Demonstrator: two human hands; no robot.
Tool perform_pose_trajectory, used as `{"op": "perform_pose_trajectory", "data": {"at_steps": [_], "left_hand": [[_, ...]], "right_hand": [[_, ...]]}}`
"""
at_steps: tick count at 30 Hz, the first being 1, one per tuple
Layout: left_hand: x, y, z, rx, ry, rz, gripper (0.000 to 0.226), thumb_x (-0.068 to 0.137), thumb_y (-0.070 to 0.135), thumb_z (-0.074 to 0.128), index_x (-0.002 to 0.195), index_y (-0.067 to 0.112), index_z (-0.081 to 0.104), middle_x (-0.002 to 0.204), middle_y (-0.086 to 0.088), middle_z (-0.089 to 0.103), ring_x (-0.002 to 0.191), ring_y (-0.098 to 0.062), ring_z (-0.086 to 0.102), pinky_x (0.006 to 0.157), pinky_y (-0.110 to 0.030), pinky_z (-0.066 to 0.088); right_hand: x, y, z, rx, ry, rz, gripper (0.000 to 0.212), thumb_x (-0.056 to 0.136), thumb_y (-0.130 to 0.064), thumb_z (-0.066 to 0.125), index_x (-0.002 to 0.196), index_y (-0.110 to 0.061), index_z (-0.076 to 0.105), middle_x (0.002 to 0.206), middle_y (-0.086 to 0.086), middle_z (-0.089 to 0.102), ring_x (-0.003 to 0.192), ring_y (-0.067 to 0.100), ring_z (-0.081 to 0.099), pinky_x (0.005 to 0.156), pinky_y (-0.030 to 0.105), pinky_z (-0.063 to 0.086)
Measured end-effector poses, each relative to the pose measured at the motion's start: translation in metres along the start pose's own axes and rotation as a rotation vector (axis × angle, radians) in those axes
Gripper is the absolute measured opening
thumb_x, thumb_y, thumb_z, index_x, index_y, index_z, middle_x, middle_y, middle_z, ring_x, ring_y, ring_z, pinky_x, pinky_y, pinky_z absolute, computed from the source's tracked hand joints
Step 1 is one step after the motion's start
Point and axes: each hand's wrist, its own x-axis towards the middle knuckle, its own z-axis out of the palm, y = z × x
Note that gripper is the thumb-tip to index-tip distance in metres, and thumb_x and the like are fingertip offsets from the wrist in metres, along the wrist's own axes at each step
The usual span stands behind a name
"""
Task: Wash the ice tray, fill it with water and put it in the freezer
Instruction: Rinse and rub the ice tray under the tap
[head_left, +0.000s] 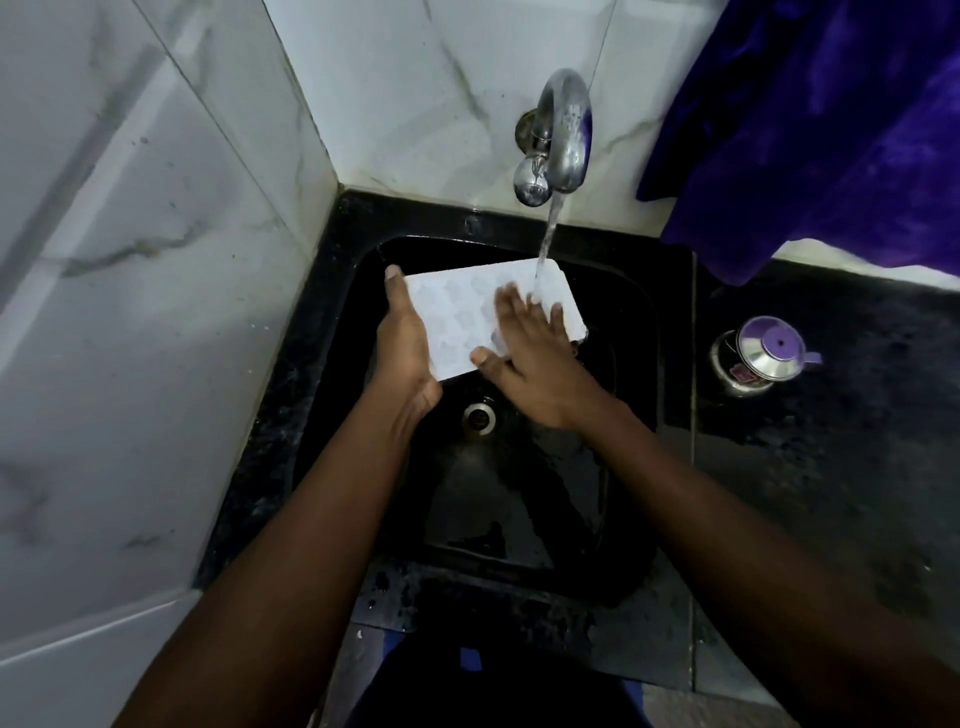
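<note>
Holding the white ice tray (457, 312) over the black sink (631, 374), just beyond the drain (479, 415), with its long axis running left to right and the right end angled away toward the tap (563, 130). Gripping the left short end with the left hand (405, 343), palm cupping the near-left corner, one digit stretched up along the edge to the far-left corner, the remaining fingers hidden beneath. Laying the right hand (530, 358) flat on the tray's upturned face over its right half, fingers straight and spread, thumb at the near long edge; pressing on it rather than clasping. Catching the stream of water (548, 234) at the far-right corner, just beyond the right fingertips. Sitting between the two hands, then, left nearer one end, right covering the middle and the other. Judged from this: midway through washing, filling and the freezer not yet begun. Probably calling next for a sweep of the right palm leftward along the long axis over the moulded cavities, keeping the left grip firm against the push. Worth minding the steel canister with a purple lid (761, 356) on the counter, well apart to the right.
</note>
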Motion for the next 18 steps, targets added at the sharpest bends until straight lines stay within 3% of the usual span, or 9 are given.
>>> {"op": "perform_pose_trajectory", "data": {"at_steps": [3,5,7,9,10,12,13,15,18], "left_hand": [[-0.015,0.007,0.036,0.151,-0.087,0.068,0.051,0.105,0.058,0.056,0.104,0.012,0.078,0.103,-0.012,0.083,0.098,-0.028,0.08,0.09,-0.046,0.065],[-0.014,0.005,0.056,0.289,-0.153,0.117,0.042,0.107,0.047,0.058,0.099,0.012,0.079,0.097,-0.012,0.082,0.089,-0.022,0.08,0.079,-0.036,0.065],[-0.011,0.003,0.074,0.393,-0.199,0.111,0.042,0.11,0.045,0.051,0.111,0.013,0.078,0.102,-0.011,0.081,0.093,-0.021,0.079,0.079,-0.032,0.062],[0.0,-0.005,0.083,0.488,-0.243,0.081,0.059,0.105,0.065,0.044,0.133,0.021,0.07,0.124,-0.011,0.077,0.116,-0.025,0.074,0.096,-0.039,0.06],[0.011,-0.014,0.087,0.601,-0.277,0.06,0.071,0.096,0.081,0.039,0.144,0.033,0.061,0.144,-0.011,0.067,0.134,-0.03,0.064,0.11,-0.048,0.052],[0.019,-0.024,0.092,0.816,-0.301,0.118,0.076,0.088,0.092,0.025,0.155,0.057,0.032,0.176,-0.001,0.025,0.163,-0.033,0.022,0.128,-0.059,0.025],[0.015,-0.027,0.095,0.841,-0.32,0.129,0.072,0.093,0.087,0.021,0.16,0.059,0.018,0.18,0.006,0.006,0.166,-0.029,0.003,0.131,-0.059,0.011],[-0.002,-0.024,0.1,0.846,-0.383,0.131,0.07,0.103,0.077,0.017,0.167,0.05,0.009,0.179,0.01,-0.008,0.164,-0.02,-0.017,0.13,-0.061,-0.008],[0.001,-0.029,0.098,1.065,-0.422,0.183,0.069,0.108,0.068,0.011,0.17,0.038,0.006,0.179,0.01,-0.009,0.163,-0.017,-0.019,0.123,-0.066,-0.021]], "right_hand": [[0.003,-0.024,-0.003,0.642,0.045,0.108,0.086,0.097,-0.078,0.037,0.167,-0.037,0.007,0.176,-0.003,-0.003,0.161,0.018,-0.009,0.131,0.053,-0.002],[0.011,-0.025,-0.014,1.005,0.128,0.092,0.082,0.096,-0.073,0.049,0.165,-0.035,0.025,0.173,-0.002,0.024,0.159,0.013,0.021,0.13,0.048,0.02],[0.015,-0.019,-0.024,1.254,0.232,0.082,0.055,0.104,-0.051,0.053,0.154,-0.027,0.047,0.154,0.005,0.055,0.143,0.019,0.052,0.123,0.049,0.038],[0.02,-0.013,-0.03,1.395,0.352,0.189,0.042,0.109,-0.039,0.05,0.142,-0.015,0.061,0.137,0.014,0.069,0.129,0.03,0.065,0.116,0.057,0.045],[0.022,-0.009,-0.03,1.485,0.393,0.242,0.044,0.11,-0.04,0.048,0.139,-0.011,0.064,0.133,0.019,0.07,0.126,0.036,0.066,0.114,0.061,0.045],[0.027,-0.004,-0.029,1.676,0.405,0.305,0.052,0.109,-0.049,0.044,0.14,-0.012,0.064,0.135,0.02,0.068,0.128,0.04,0.064,0.115,0.064,0.042],[0.028,-0.004,-0.03,1.739,0.395,0.339,0.056,0.107,-0.057,0.043,0.141,-0.017,0.064,0.138,0.017,0.067,0.129,0.039,0.063,0.117,0.062,0.04],[0.028,-0.002,-0.033,1.778,0.408,0.392,0.063,0.1,-0.071,0.043,0.135,-0.024,0.066,0.139,0.01,0.068,0.127,0.034,0.066,0.114,0.059,0.044],[0.022,0.001,-0.033,1.547,0.609,0.459,0.044,0.11,-0.046,0.048,0.129,-0.01,0.065,0.12,0.011,0.077,0.109,0.027,0.076,0.098,0.052,0.059]]}}
